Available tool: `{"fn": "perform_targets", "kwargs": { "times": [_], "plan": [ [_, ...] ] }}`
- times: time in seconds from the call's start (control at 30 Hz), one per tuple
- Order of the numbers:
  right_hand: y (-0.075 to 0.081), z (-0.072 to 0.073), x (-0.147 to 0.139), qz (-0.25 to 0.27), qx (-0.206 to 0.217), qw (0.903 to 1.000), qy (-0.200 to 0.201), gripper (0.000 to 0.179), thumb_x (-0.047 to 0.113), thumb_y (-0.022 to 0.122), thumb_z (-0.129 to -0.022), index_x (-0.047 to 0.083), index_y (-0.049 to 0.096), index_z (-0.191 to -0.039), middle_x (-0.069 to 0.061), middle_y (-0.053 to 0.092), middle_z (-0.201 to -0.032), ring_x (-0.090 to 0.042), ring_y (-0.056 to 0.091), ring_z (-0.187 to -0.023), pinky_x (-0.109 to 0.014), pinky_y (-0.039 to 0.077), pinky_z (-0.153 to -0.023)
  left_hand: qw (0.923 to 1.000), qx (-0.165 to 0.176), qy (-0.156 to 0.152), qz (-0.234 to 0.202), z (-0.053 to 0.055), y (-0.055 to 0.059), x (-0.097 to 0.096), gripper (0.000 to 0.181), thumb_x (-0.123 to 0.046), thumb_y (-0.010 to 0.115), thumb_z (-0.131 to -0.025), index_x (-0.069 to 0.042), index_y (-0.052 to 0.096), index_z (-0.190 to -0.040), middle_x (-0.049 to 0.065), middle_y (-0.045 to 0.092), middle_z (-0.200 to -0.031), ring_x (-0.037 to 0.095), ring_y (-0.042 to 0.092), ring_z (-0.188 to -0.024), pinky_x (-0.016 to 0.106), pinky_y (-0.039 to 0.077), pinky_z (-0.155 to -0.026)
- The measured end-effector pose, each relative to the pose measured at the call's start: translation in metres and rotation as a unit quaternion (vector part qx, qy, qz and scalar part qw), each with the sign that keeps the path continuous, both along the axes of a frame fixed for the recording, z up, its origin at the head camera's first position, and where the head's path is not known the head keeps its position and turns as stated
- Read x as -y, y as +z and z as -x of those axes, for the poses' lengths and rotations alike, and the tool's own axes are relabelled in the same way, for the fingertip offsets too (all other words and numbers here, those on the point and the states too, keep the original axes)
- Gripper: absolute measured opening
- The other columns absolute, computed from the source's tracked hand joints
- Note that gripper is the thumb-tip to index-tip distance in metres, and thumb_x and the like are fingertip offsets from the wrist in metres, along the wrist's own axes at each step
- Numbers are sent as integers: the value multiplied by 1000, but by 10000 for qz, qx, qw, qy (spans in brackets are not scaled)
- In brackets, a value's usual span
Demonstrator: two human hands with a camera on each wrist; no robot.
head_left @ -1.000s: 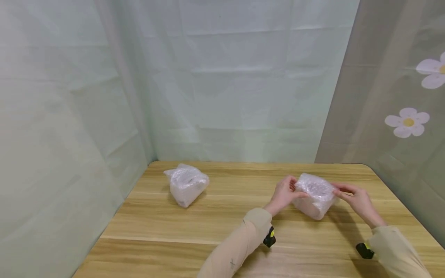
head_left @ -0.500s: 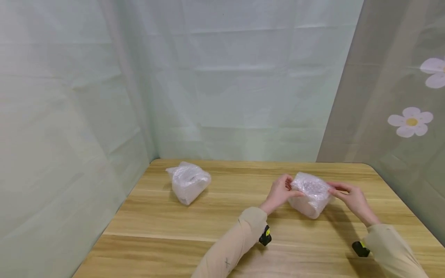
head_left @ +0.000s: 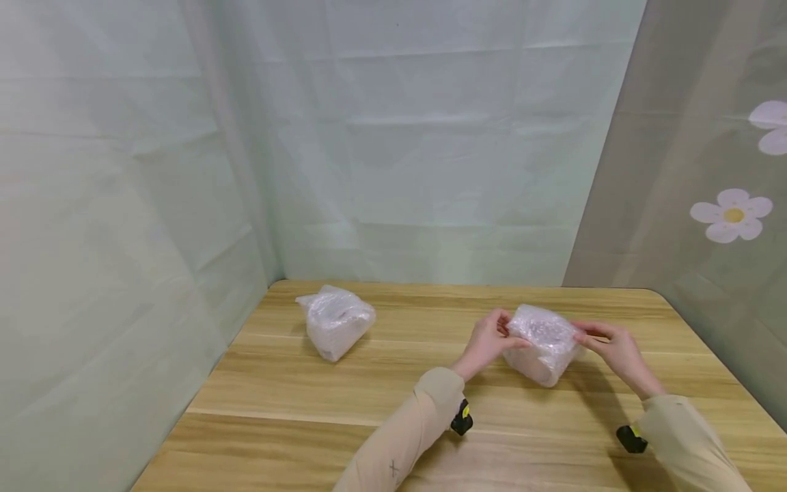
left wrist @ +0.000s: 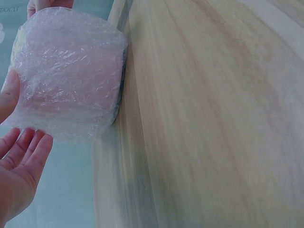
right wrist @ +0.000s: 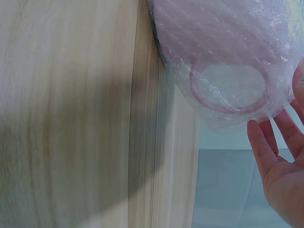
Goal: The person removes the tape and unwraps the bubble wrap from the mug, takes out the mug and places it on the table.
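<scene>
A pink mug (right wrist: 218, 52) wrapped in clear bubble wrap is held between both hands at the right of the table. Through the wrap, its loop handle (right wrist: 267, 88) shows on the right-hand side. My left hand (head_left: 488, 342) grips the wrapped mug's left side, thumb in front and fingers behind. On the opposite side, my right hand (head_left: 617, 350) pinches the wrap near the handle with thumb and fingertips. The mug's underside sits close over the wood. A second bubble-wrapped bundle (head_left: 338, 324) stands at the back left, apart from both hands; its contents are hidden.
The wood-grain table (head_left: 277, 403) has rounded far corners. Pale green cloth (head_left: 393, 171) hangs right behind its back edge and along the left. At the right, a grey-brown cloth with white flowers (head_left: 733, 216) hangs close to the table's side.
Both hands and the wrapped mug have shifted slightly left, with the grip unchanged. The head view has turned a little; the second bundle stays in its place on the table.
</scene>
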State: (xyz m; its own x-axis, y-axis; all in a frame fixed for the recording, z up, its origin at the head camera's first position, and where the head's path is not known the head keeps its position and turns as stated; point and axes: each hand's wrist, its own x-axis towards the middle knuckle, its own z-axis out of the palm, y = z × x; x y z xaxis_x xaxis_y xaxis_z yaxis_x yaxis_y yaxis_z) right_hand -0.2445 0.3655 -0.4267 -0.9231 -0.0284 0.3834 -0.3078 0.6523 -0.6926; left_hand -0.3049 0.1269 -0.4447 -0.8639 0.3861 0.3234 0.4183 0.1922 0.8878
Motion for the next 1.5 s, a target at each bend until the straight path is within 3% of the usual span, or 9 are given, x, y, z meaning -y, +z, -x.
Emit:
{"fn": "perform_targets", "kwargs": {
  "times": [0.8, 1.5],
  "plan": [
    [-5, 9, 24, 128, 34, 9994, 318, 30, 16, 64, -85, -4, 62, -109, -18, 61, -105, 2, 50, -91, -14, 43, -70, 9997, -248, -33, 50, 5, -3, 30, 41, -18, 80, -66, -8, 57, -97, -8, 54, -82, 5, 53, -73, 18, 47, -62],
    [-4, 15, 42, 182, 17, 9990, 406, 30, 16, 66, -83, -3, 63, -106, -17, 62, -104, -8, 54, -92, -15, 43, -71, 9997, -230, -6, 95, 8, -1, 50, 41, -15, 81, -65, -6, 57, -96, -7, 55, -82, 6, 53, -73, 20, 47, -63]
  ]
}}
